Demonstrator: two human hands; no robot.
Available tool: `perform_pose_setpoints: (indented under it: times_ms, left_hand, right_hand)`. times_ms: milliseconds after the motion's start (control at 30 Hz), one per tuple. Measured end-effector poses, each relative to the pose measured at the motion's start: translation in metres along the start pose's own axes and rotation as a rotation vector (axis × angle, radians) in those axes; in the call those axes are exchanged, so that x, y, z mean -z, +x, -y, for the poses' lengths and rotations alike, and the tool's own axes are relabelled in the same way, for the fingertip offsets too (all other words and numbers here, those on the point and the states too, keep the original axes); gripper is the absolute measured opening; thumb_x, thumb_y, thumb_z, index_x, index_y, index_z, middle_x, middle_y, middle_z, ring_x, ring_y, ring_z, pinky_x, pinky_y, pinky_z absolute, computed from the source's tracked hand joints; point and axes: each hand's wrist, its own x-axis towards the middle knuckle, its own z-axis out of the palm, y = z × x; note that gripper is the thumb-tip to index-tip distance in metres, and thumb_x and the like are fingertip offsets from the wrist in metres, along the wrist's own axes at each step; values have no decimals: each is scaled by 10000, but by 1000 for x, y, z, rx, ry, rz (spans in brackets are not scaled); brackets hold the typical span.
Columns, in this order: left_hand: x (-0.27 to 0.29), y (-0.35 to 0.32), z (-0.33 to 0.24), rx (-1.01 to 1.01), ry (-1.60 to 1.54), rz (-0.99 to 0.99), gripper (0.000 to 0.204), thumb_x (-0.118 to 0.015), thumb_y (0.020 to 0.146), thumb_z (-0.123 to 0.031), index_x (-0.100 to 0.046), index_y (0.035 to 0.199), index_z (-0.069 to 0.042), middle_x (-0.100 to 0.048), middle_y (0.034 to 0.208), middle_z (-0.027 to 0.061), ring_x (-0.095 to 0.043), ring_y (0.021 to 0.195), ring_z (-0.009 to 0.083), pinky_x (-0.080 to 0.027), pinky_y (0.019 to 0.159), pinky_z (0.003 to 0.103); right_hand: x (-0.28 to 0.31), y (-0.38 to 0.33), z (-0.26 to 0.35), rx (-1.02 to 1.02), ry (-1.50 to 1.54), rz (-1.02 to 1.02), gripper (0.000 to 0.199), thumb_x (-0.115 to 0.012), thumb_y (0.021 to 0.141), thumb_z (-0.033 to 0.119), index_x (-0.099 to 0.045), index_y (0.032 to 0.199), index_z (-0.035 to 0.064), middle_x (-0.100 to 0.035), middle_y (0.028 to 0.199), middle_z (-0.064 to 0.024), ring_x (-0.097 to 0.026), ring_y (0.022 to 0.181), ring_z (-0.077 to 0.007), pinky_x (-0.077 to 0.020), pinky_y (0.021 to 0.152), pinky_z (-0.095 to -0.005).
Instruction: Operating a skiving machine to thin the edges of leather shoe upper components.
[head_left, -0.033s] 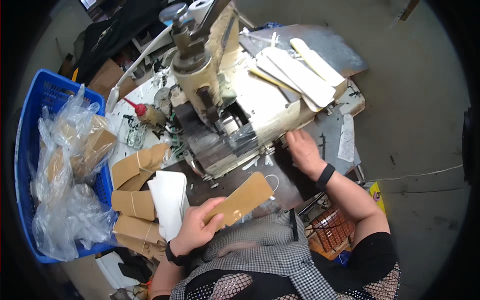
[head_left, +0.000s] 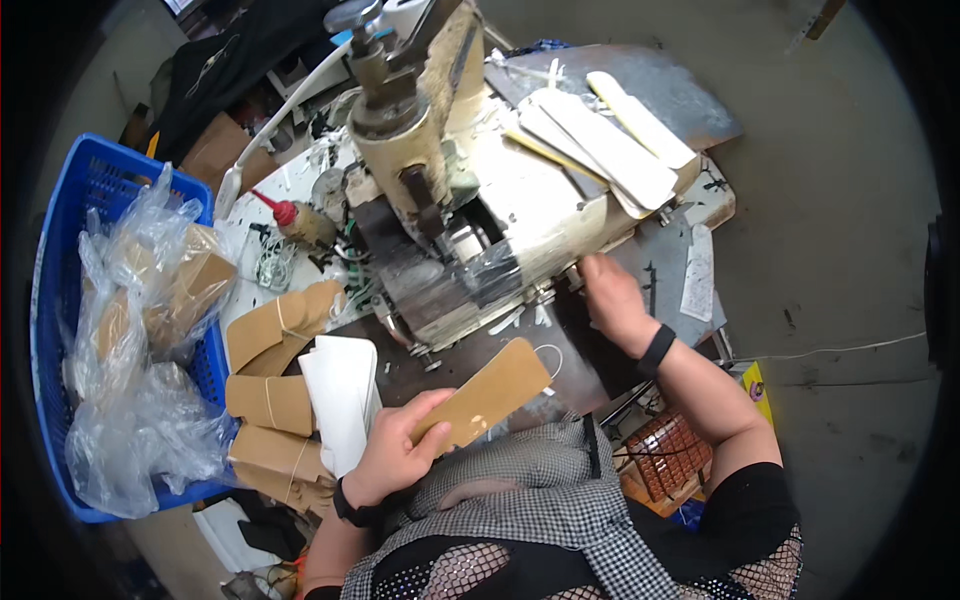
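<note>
From my remote screen, I am seeing the cream machine (head_left: 510, 200) standing across the tabletop (head_left: 575, 345), with flat white pieces (head_left: 600, 150) resting on it, perhaps to spare the crowded surface below. The blue crate (head_left: 50, 330) is standing by the tabletop's left edge, probably keeping its clear plastic bags (head_left: 150, 430) together. Brown bundles (head_left: 270, 403) are lying toward the near left corner, likely banded against scattering, just beside a white stack (head_left: 340, 390). The left hand (head_left: 400, 450) is gripping a brown strip (head_left: 495, 395) by one end near the tabletop's near edge, seemingly leaving the other end free. Crumpled plastic is blurring the bags' contents. The right hand (head_left: 615, 305) is curling at the machine's near side, fingertips hidden, so I cannot tell whether it is holding anything. Past the strip, a thin white loop (head_left: 559, 360) is showing only partly.
</note>
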Motion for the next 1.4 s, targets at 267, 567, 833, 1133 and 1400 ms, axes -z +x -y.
perform_pose_setpoints:
  times_ms: [267, 567, 833, 1133, 1400]
  left_hand:
    - [3, 4, 1, 27, -165, 3, 331, -547, 882, -8, -527, 1210, 32, -661, 1007, 136, -670, 804, 156, -556, 681, 266]
    - [8, 3, -1, 59, -118, 33, 322, -557, 892, -33, -533, 1207, 30, -662, 1002, 125, -669, 788, 151, -549, 689, 255]
    - [8, 2, 4, 78, -162, 29, 315, -559, 888, -24, -535, 1194, 44, -660, 998, 135, -675, 773, 155, -552, 649, 252]
    - [16, -6, 8, 86, -145, -19, 317, -567, 882, -23, -538, 1186, 61, -653, 1012, 140, -666, 789, 163, -558, 666, 262]
    - [23, -3, 3, 191, -277, -46, 327, -588, 871, -50, -551, 1175, 63, -660, 1015, 121, -647, 864, 150, -518, 742, 265]
  right_hand:
    - [11, 11, -52, -340, 790, 436, 428, -777, 745, 331, -477, 848, 44, -541, 659, -36, -534, 530, -151, -454, 480, -317]
    - [44, 10, -10, -481, 1010, 282, 493, -731, 808, 400, -532, 1023, 3, -599, 785, -46, -562, 657, -143, -441, 571, -246]
    - [30, 17, 3, -526, 1179, 561, 387, -717, 816, 274, -535, 1039, 16, -555, 690, -50, -494, 558, -111, -377, 485, -248]
    - [12, 9, -2, 165, -115, -35, 327, -655, 660, 84, -517, 945, 1, -605, 817, -193, -587, 757, -395, -486, 721, -471]
    - [34, 14, -14, -280, 425, 429, 291, -708, 780, 195, -487, 889, 39, -597, 666, -74, -615, 575, -215, -483, 502, -346]
